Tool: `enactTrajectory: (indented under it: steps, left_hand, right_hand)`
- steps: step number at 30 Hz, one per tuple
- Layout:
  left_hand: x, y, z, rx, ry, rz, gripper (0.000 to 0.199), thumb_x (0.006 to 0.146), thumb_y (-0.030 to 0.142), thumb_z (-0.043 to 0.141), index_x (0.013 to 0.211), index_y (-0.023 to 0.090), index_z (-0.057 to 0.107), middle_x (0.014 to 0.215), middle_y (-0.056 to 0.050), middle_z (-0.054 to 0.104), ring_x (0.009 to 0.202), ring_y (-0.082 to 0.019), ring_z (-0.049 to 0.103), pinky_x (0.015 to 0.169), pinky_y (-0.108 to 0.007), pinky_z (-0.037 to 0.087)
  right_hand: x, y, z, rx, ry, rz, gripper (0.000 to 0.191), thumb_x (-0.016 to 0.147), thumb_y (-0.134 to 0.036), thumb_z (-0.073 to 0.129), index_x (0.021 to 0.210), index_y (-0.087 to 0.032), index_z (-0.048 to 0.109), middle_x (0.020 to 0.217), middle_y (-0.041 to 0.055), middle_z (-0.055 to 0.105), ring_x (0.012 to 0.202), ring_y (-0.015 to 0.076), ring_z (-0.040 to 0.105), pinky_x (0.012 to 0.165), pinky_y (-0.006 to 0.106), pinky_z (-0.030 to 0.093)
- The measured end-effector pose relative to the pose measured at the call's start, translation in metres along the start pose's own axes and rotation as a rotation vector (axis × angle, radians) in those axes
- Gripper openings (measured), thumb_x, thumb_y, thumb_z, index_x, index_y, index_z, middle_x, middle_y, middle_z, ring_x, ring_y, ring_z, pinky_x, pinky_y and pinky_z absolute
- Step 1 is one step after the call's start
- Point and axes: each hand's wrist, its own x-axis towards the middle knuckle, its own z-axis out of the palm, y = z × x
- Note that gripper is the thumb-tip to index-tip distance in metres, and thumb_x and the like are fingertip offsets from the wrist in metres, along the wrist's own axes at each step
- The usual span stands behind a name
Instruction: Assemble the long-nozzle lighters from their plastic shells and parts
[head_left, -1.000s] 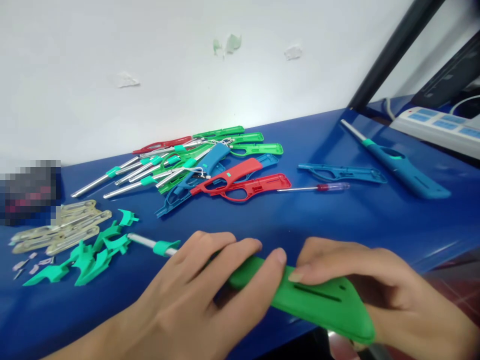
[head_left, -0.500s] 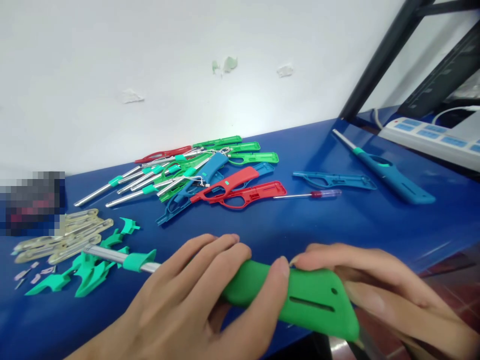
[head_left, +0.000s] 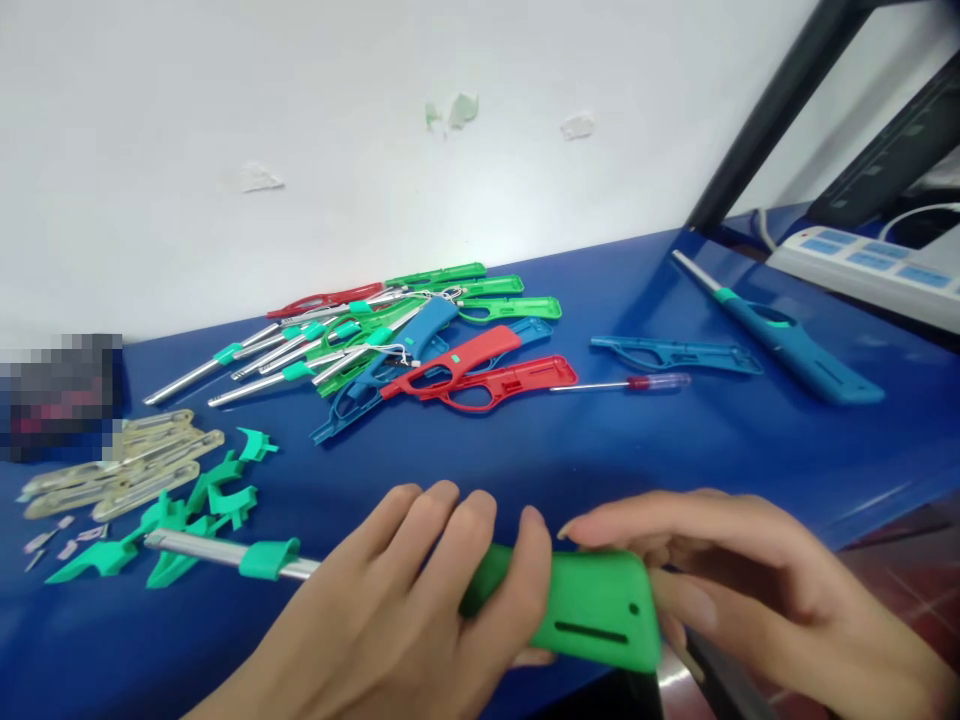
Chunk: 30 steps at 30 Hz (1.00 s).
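Observation:
A green lighter [head_left: 592, 605] with a silver barrel and a teal collar [head_left: 270, 560] lies across the bottom of the head view, its barrel pointing left. My left hand [head_left: 420, 590] is wrapped round its middle, hiding the trigger area. At the handle's right end, my right hand [head_left: 757, 590] has its fingers bent round the edge, thumb and fingertips against the green casing. The handle shows a dark slot and a small round hole. Whatever the right fingers hold behind the handle cannot be made out. Teal plastic pieces [head_left: 172, 515] lie under the barrel's tip.
On the blue table [head_left: 510, 470] lie red casings [head_left: 480, 380], green casings [head_left: 517, 308], silver barrels [head_left: 187, 378], clear parts [head_left: 150, 465] and a screwdriver [head_left: 652, 383]. A blue casing [head_left: 675, 355], blue lighter [head_left: 810, 350] and power strip [head_left: 877, 262] are at the right. A wall stands behind.
The green lighter and my left hand are slightly lower, and the handle's end has shifted left. My right fingers sit a little more open beside it. The view has shifted slightly.

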Motion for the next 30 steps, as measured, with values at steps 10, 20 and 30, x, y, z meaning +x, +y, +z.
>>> enactTrajectory:
  steps: [10,20,30]
  left_hand:
    - [-0.014,0.013,-0.007,-0.195,0.043,-0.128,0.029,0.110,0.019,0.056,0.135,0.019,0.071,0.110,-0.003,0.079,0.104,-0.019,0.075,0.100,-0.034,0.057]
    - [-0.014,0.017,-0.004,-0.293,0.099,-0.181,0.026,0.108,0.019,0.061,0.130,0.024,0.074,0.105,0.000,0.083,0.095,-0.015,0.079,0.095,-0.030,0.060]
    - [-0.012,0.016,-0.009,-0.313,0.075,-0.181,0.023,0.108,0.020,0.063,0.127,0.023,0.075,0.106,0.001,0.084,0.093,-0.016,0.080,0.091,-0.030,0.062]
  right_hand:
    - [0.017,-0.006,-0.005,0.008,-0.171,-0.180,0.026,0.098,-0.035,0.076,0.118,-0.051,0.082,0.101,-0.0038,0.085,0.073,0.0105,0.079,0.068,0.013,0.062]
    - [0.019,-0.005,-0.004,0.181,-0.337,-0.049,0.017,0.099,-0.049,0.075,0.114,-0.050,0.083,0.084,-0.0048,0.085,0.074,0.0125,0.079,0.069,0.015,0.060]
    - [0.022,-0.001,-0.001,0.197,-0.342,-0.031,0.018,0.098,-0.042,0.077,0.114,-0.043,0.085,0.096,-0.0028,0.087,0.077,0.0143,0.080,0.072,0.018,0.063]
